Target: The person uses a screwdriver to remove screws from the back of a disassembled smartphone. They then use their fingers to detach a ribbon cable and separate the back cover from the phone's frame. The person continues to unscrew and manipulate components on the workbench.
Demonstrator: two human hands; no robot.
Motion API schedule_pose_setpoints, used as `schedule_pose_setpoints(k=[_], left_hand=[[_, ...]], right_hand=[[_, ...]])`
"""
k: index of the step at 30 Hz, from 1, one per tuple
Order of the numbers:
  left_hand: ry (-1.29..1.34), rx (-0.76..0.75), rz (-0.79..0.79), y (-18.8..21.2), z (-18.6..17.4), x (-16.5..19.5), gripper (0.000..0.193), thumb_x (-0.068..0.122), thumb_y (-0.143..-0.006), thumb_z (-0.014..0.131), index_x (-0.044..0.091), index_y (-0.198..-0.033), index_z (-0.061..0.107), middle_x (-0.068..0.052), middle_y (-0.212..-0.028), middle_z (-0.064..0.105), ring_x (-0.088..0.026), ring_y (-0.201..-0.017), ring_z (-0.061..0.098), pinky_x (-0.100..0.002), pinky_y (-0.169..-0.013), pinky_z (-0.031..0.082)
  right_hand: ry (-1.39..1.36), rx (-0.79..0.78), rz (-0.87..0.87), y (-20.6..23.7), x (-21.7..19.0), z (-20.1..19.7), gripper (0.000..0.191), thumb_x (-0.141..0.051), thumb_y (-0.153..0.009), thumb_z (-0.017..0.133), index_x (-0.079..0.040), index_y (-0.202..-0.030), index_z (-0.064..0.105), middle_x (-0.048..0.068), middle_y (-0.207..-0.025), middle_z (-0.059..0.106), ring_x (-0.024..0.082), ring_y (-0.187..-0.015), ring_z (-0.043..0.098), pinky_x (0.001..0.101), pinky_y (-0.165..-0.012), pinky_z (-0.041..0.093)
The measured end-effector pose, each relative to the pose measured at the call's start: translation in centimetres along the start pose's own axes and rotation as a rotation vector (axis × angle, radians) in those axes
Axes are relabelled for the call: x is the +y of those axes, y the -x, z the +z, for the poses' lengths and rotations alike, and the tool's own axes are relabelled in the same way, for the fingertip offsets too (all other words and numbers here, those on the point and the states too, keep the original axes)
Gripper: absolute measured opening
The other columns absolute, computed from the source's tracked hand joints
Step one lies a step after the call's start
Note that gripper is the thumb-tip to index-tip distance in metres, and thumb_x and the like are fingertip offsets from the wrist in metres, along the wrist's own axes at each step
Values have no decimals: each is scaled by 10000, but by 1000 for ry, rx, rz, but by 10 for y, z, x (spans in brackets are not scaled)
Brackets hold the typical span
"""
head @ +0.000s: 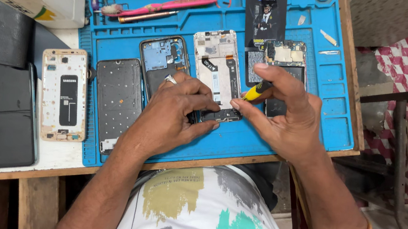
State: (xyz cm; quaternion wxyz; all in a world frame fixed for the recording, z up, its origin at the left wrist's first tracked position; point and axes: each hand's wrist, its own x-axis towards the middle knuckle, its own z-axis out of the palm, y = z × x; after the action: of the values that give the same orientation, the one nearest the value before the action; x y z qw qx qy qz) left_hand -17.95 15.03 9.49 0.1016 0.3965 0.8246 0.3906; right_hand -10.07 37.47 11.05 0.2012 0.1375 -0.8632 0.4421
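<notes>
The left hand (pixel 176 109) pressed the opened phone (pixel 218 75) flat on the blue mat (pixel 316 117); the right hand (pixel 281 113) pinched a yellow screwdriver (pixel 257 91) at its lower end; steady, upright pressure would serve best.

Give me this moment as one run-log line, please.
left hand: steadies opened phone | right hand: holds yellow-handled screwdriver, tip at phone's lower end | surface: blue repair mat
</notes>
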Motion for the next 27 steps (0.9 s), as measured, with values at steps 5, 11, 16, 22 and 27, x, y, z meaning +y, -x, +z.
schedule_pose_setpoints(k=[5,11,16,22,27], left_hand=[[-3,-23,3,-1,-6,3,369,261,-728,879,97,-1049,800,-68,-1097,694,-272,-1087,589,-447,-978,464],[121,-45,-17,5,-9,-9,467,252,-727,867,97,-1152,755,-90,-1214,690,-280,-1164,629,-425,-1014,515],[216,200,-60,2,-13,-6,587,306,-794,865,82,-1303,678,-156,-1279,672,-307,-1230,616,-429,-1072,476],[248,387,-81,-1,-30,11,509,273,-821,849,66,-1267,718,-147,-1208,706,-289,-1142,662,-396,-1001,511],[251,468,-62,2,-28,12,419,243,-823,842,54,-1187,752,-124,-1062,740,-259,-1014,700,-374,-887,560]], right_hand=[[-33,-49,-87,-1,0,0,699,15,-948,807,-91,-1499,390,189,-1264,676,235,-1107,753,323,-914,663],[-41,-97,-17,6,1,-3,666,19,-952,771,-90,-1495,402,141,-1145,761,236,-1098,786,323,-876,658],[178,70,-91,-3,-5,11,687,-92,-804,887,-128,-1376,508,153,-1015,750,198,-866,762,312,-664,596],[-19,7,145,-7,1,8,712,-111,-751,813,-125,-1380,479,127,-1020,797,191,-800,807,344,-659,637],[-24,35,346,6,36,21,738,-80,-737,814,-222,-1403,529,118,-974,851,181,-877,841,365,-729,683]])
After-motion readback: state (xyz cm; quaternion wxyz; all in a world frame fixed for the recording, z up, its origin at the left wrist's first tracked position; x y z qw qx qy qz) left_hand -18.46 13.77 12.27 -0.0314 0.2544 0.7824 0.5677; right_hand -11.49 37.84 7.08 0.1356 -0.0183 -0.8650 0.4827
